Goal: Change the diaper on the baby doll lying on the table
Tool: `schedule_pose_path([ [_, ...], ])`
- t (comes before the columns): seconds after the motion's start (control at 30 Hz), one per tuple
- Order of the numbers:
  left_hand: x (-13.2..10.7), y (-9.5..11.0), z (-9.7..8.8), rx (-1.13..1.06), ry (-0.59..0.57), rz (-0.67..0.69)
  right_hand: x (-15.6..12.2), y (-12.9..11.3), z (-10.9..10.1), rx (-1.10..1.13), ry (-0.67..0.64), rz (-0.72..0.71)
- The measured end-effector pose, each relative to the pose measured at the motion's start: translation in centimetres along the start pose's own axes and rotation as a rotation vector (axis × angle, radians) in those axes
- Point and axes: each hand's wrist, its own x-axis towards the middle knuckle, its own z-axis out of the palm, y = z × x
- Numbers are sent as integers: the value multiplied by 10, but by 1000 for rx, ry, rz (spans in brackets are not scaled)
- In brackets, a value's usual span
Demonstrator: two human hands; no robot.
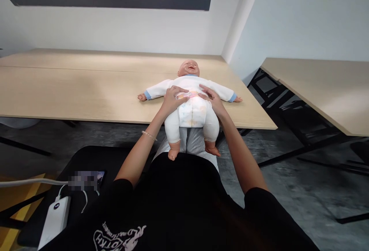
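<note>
A baby doll [190,89] in a white top with blue cuffs lies on its back on a pale wooden table [86,93], its head at the far side and its arms spread. Its legs hang past the table's near edge. The doll wears a white diaper [191,114] with a faint pastel print. My left hand [174,100] lies on the diaper's waist from the left, and my right hand [209,98] touches it from the right. Whether either hand grips the diaper is hidden.
A black phone [99,178], partly blurred out, and a white power bank [54,216] with cables lie on a black surface at lower left. A second wooden table [317,93] stands at right. A white wall and a dark-framed window are behind.
</note>
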Motion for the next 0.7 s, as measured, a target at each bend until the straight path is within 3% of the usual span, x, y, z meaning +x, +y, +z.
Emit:
schedule_pose_path([
  [0.17,-2,7,-2,22,1,25,-3,-1,2,-46,56,-73],
  [0.47,-1,-14,-3,-154,30,142,-3,1,4,-33,130,-58],
  [0.7,-3,-13,-6,-162,-27,160,2,6,2,-53,156,-63],
])
